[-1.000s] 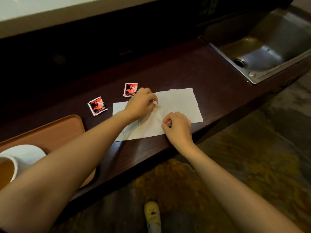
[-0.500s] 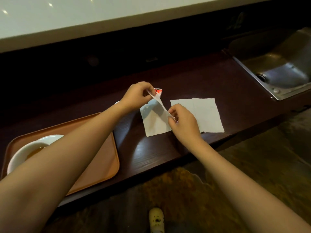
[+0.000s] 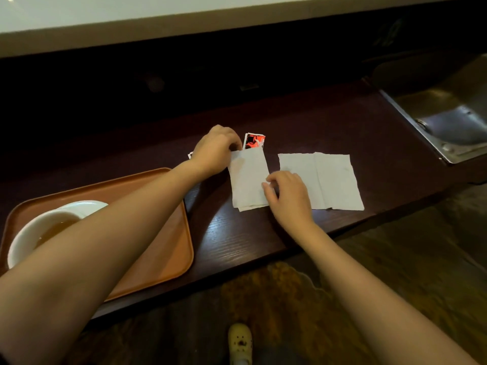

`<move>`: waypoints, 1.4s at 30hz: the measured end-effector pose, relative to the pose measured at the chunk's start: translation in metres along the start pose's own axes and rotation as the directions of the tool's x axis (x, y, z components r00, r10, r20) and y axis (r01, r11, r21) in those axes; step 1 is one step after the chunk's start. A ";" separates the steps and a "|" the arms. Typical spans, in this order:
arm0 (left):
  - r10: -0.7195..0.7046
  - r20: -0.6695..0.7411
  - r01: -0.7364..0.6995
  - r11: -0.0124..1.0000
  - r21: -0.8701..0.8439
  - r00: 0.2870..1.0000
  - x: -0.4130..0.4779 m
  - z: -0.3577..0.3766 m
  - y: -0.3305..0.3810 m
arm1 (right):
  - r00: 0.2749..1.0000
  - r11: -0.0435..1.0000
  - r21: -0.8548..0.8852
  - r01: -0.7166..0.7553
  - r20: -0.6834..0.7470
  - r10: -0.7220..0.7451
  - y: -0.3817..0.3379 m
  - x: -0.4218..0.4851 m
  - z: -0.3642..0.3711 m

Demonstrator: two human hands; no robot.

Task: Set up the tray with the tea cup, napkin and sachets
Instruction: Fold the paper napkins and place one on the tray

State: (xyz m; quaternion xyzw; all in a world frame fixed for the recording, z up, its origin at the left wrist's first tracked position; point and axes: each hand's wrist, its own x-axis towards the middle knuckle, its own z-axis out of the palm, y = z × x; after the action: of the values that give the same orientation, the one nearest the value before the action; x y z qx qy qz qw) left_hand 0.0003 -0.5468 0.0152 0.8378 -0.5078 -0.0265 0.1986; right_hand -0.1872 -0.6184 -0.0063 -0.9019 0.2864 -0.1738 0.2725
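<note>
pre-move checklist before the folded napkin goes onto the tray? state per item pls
1. Folded napkin flat on the counter, edges roughly aligned: ok.
2. Left hand pinching the napkin's top left corner: ok.
3. Right hand on the napkin's right edge: ok; whether it actually grips, cannot tell.
4. Free room on the tray beside the tea cup: ok.
5. Tea cup clear of the path: not ok, the left forearm passes right over it.
6. Sachets ready: one sachet visible behind the napkin; the second mostly hidden by the left hand, cannot tell.
</note>
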 end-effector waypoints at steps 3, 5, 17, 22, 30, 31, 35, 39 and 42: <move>0.070 0.048 -0.071 0.997 0.005 0.996 0.005 0.007 0.010 | 0.993 0.980 -0.159 -0.117 -0.030 0.114 0.001 0.009 0.000; 0.133 0.101 -0.135 0.991 0.005 0.986 0.007 0.012 0.016 | 0.988 0.958 -0.249 -0.143 0.021 0.153 -0.001 0.012 0.003; 0.256 0.216 -0.241 0.966 -0.091 0.942 0.005 -0.004 0.022 | 0.983 0.982 0.187 -0.034 0.184 -0.001 -0.016 0.027 -0.028; 0.261 0.291 -0.206 0.957 -0.205 0.920 -0.005 -0.051 0.026 | 0.961 0.966 0.232 0.116 0.221 -0.169 -0.031 0.053 -0.063; -0.205 0.151 0.255 0.770 -0.585 0.967 -0.052 -0.099 0.017 | 0.917 0.880 0.457 -0.128 0.392 -0.070 -0.064 0.085 -0.084; -0.269 0.140 0.296 0.727 -0.620 0.953 -0.061 -0.101 0.016 | 0.909 0.883 0.451 -0.133 0.411 -0.073 -0.067 0.086 -0.081; -0.413 0.163 0.405 0.610 -0.681 0.896 -0.097 -0.099 0.007 | 0.895 0.863 0.488 -0.128 0.433 -0.111 -0.086 0.090 -0.066; -0.527 0.187 0.465 0.464 -0.754 0.829 -0.129 -0.095 0.004 | 0.862 0.909 0.415 -0.049 0.477 -0.171 -0.107 0.094 -0.046; -0.619 0.223 0.508 0.332 -0.795 0.753 -0.154 -0.085 0.006 | 0.829 0.930 0.367 0.006 0.519 -0.209 -0.119 0.092 -0.026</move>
State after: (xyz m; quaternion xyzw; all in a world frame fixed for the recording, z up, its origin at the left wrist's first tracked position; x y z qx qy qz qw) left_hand -0.0581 -0.3901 0.0711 0.7674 -0.0992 -0.2753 0.5705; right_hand -0.0782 -0.6031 0.0991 -0.8653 0.1085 0.0289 0.4885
